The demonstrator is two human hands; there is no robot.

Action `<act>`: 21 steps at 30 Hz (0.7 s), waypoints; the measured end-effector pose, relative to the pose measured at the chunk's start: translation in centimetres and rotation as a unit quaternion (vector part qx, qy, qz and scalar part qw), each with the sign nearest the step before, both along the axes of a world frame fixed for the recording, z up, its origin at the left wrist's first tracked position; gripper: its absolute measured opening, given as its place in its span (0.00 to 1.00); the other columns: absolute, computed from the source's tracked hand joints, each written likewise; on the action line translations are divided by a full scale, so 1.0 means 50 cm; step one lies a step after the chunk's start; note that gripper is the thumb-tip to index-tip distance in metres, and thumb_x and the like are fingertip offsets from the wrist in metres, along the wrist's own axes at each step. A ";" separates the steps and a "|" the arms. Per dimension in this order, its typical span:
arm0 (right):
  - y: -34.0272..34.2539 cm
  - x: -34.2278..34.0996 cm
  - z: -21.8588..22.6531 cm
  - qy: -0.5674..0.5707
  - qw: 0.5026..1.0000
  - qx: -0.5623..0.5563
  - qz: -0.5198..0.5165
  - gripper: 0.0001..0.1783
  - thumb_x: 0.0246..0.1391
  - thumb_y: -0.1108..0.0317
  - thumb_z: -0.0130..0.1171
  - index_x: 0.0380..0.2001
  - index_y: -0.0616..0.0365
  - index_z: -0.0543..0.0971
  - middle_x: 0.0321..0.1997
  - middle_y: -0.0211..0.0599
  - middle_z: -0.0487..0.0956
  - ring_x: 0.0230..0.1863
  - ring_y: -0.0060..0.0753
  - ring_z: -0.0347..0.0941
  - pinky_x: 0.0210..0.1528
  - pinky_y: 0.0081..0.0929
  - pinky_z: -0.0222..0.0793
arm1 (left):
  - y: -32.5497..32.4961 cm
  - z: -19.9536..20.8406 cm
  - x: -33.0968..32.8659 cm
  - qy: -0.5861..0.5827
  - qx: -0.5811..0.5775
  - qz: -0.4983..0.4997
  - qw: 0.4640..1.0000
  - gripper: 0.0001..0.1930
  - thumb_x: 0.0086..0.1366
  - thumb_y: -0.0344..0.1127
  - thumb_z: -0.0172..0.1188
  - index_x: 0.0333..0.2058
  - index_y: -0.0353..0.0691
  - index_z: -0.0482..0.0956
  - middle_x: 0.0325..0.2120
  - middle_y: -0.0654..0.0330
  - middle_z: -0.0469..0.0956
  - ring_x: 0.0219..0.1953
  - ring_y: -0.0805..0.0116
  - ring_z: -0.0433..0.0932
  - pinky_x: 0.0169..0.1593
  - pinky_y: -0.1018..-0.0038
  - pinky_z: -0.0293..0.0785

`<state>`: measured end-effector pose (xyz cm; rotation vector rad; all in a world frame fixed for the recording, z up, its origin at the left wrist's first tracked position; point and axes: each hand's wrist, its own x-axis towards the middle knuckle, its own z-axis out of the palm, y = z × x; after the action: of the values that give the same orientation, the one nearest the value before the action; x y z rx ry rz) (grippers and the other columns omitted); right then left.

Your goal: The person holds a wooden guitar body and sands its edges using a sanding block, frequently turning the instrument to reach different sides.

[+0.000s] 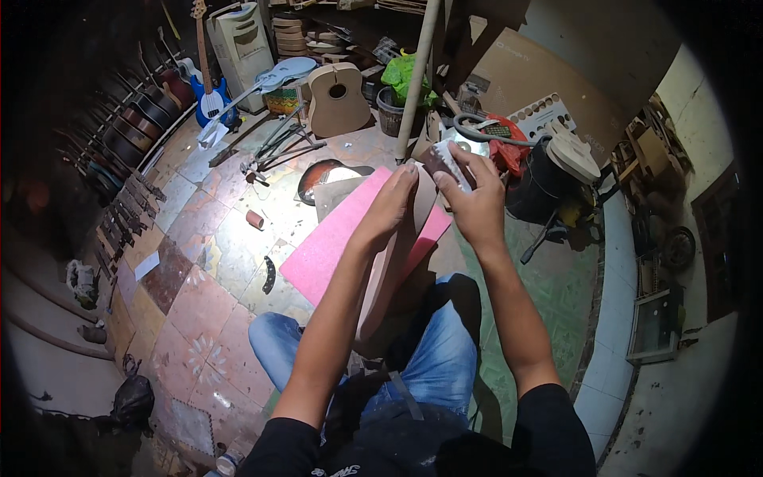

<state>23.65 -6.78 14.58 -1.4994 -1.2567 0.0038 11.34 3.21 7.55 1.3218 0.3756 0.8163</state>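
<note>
A long, pale wooden piece with a curved side stands on edge between my knees and slants away from me. My left hand is closed on its far upper part, thumb pointing forward. In my right hand is a sanding block, white with a brown sandpaper face, gripped between thumb and fingers. The block is right beside the far end of the wood; I cannot tell whether they touch. Under the wood lies a flat pink board.
A sunburst guitar body lies beyond the board. A brown sandpaper roll and a dark curved strip are on the tiled floor. An unfinished guitar body stands at the back. A pole rises ahead; a black bucket stands right.
</note>
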 end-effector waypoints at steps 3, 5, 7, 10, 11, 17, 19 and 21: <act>-0.029 -0.031 -0.058 -0.164 0.985 0.051 -0.033 0.26 0.47 0.70 0.72 0.53 0.59 0.82 0.50 0.48 0.78 0.51 0.51 0.76 0.56 0.39 0.71 | -0.007 -0.004 -0.007 -0.015 0.018 0.036 0.999 0.21 0.81 0.48 0.40 0.51 0.35 0.73 0.44 0.62 0.74 0.48 0.73 0.69 0.57 0.75 0.64; -0.068 -0.048 -0.077 -0.260 0.963 0.075 -0.014 0.27 0.46 0.70 0.73 0.53 0.59 0.82 0.49 0.49 0.78 0.51 0.51 0.76 0.55 0.39 0.71 | -0.004 -0.004 -0.009 -0.010 -0.004 0.018 1.000 0.21 0.81 0.48 0.40 0.51 0.35 0.74 0.44 0.62 0.74 0.48 0.73 0.69 0.57 0.75 0.64; -0.031 -0.010 -0.060 -0.170 0.982 0.074 -0.022 0.28 0.46 0.69 0.73 0.53 0.60 0.81 0.49 0.49 0.77 0.52 0.51 0.76 0.55 0.39 0.71 | -0.013 0.009 -0.003 -0.027 -0.015 0.007 1.000 0.22 0.81 0.50 0.40 0.50 0.36 0.74 0.43 0.62 0.74 0.47 0.73 0.70 0.57 0.76 0.65; 0.007 0.007 -0.038 0.053 0.998 0.038 -0.002 0.29 0.47 0.68 0.73 0.54 0.62 0.80 0.50 0.50 0.77 0.52 0.51 0.75 0.56 0.39 0.72 | -0.016 0.006 -0.005 0.005 -0.018 0.030 0.999 0.22 0.80 0.50 0.40 0.50 0.36 0.74 0.41 0.63 0.75 0.46 0.73 0.71 0.55 0.76 0.67; -0.005 -0.009 -0.059 0.001 0.999 0.047 -0.013 0.29 0.46 0.68 0.73 0.54 0.60 0.81 0.51 0.50 0.77 0.52 0.52 0.75 0.56 0.40 0.72 | -0.028 0.023 -0.010 -0.022 -0.021 0.048 0.998 0.23 0.80 0.51 0.40 0.49 0.36 0.74 0.40 0.63 0.75 0.45 0.73 0.72 0.54 0.75 0.68; -0.015 -0.021 -0.099 -0.131 0.986 0.098 -0.006 0.29 0.43 0.66 0.74 0.53 0.54 0.82 0.51 0.51 0.77 0.52 0.52 0.75 0.56 0.44 0.71 | -0.016 0.017 -0.020 0.005 -0.044 0.053 0.998 0.24 0.80 0.51 0.39 0.49 0.34 0.75 0.43 0.60 0.76 0.47 0.72 0.72 0.56 0.73 0.68; 0.026 -0.011 -0.036 -0.002 0.998 0.055 -0.009 0.27 0.46 0.67 0.72 0.52 0.57 0.81 0.51 0.52 0.76 0.51 0.50 0.75 0.54 0.39 0.72 | -0.017 0.021 -0.019 -0.007 -0.057 0.039 0.998 0.24 0.80 0.51 0.39 0.47 0.34 0.75 0.42 0.60 0.77 0.45 0.72 0.73 0.54 0.72 0.69; 0.013 -0.038 -0.070 -0.026 0.996 0.082 -0.007 0.27 0.46 0.68 0.72 0.52 0.56 0.81 0.51 0.52 0.76 0.51 0.51 0.75 0.54 0.41 0.72 | -0.007 0.009 -0.028 0.002 -0.054 0.045 0.998 0.25 0.80 0.51 0.39 0.47 0.34 0.76 0.42 0.60 0.77 0.44 0.72 0.74 0.53 0.72 0.70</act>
<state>21.75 -6.11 11.06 -1.3738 -1.2568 -0.1454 9.91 2.84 7.98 1.2134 0.4794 0.8559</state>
